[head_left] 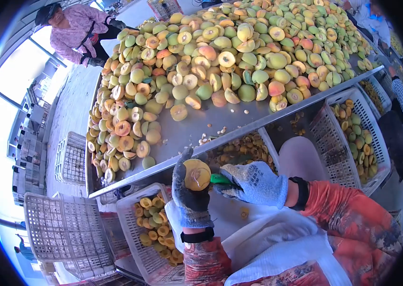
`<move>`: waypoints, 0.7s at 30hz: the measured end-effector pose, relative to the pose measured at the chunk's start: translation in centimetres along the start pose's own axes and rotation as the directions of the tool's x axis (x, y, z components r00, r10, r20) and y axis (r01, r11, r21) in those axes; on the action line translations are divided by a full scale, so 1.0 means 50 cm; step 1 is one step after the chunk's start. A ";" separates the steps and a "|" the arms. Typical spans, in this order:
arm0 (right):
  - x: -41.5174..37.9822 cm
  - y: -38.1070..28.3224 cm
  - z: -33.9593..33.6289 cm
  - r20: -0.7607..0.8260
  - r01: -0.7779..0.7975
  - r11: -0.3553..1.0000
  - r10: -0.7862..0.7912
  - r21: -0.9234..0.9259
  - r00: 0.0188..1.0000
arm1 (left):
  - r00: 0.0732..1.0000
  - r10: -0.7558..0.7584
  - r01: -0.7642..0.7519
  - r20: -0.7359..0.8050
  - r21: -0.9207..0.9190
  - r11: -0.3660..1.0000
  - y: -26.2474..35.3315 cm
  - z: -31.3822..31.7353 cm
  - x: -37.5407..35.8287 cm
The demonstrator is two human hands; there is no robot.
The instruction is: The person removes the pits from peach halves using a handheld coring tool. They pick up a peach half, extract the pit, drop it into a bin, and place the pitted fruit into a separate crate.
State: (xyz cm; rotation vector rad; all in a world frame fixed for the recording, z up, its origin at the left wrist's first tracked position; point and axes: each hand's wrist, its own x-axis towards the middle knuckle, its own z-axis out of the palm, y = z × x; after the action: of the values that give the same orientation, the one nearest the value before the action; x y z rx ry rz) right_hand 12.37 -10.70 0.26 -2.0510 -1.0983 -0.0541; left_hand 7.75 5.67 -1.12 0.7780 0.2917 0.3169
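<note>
My left hand (193,201), in a dark-coated work glove, is closed round a yellow peach half (197,174), its cut face toward me. My right hand (258,184), in a blue-grey knitted glove, grips a small tool with a green handle (219,178). The tool points at the peach half; its working end is too small to make out. Both hands are just off the near edge of a metal table (182,127). On it lies a large heap of halved peaches (239,59), with a few loose pits (205,139) near the edge.
A crate of hollowed peach halves (159,224) stands at lower left, beside stacked crates (61,229). Under the table is a bin of scraps (242,155). At right stands a crate of peaches (356,138). A co-worker (75,31) stands at far left; others are at right.
</note>
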 end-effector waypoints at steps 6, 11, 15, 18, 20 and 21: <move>-0.030 -0.053 -0.007 0.103 0.017 0.995 -0.007 -0.101 0.995 | 0.985 0.161 -0.150 -0.059 0.158 0.976 0.009 0.013 -0.081; -0.071 -0.076 0.015 0.133 -0.006 0.993 -0.010 0.118 0.991 | 0.934 0.357 -0.300 -0.001 0.540 0.786 0.024 0.064 -0.140; -0.071 -0.104 -0.027 0.524 -0.426 0.836 0.204 0.345 0.827 | 0.959 0.264 -0.197 -0.099 0.435 0.879 0.043 0.092 -0.165; -0.080 -0.076 0.002 0.377 -0.234 0.876 0.066 0.421 0.924 | 0.971 0.201 -0.154 -0.129 0.306 0.939 0.021 0.071 -0.155; -0.082 -0.090 -0.026 0.565 -0.493 0.692 0.147 0.528 0.812 | 0.959 0.262 -0.195 -0.108 0.418 0.887 0.030 0.094 -0.169; -0.081 -0.100 -0.038 0.740 -0.713 0.445 0.149 0.542 0.656 | 0.941 0.328 -0.238 -0.084 0.522 0.819 0.035 0.106 -0.176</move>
State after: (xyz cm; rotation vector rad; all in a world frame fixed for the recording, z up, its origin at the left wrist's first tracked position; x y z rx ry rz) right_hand 6.83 -13.20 3.15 -1.3883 -0.6053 1.2779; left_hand 1.38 0.08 4.95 1.3265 0.4306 0.6076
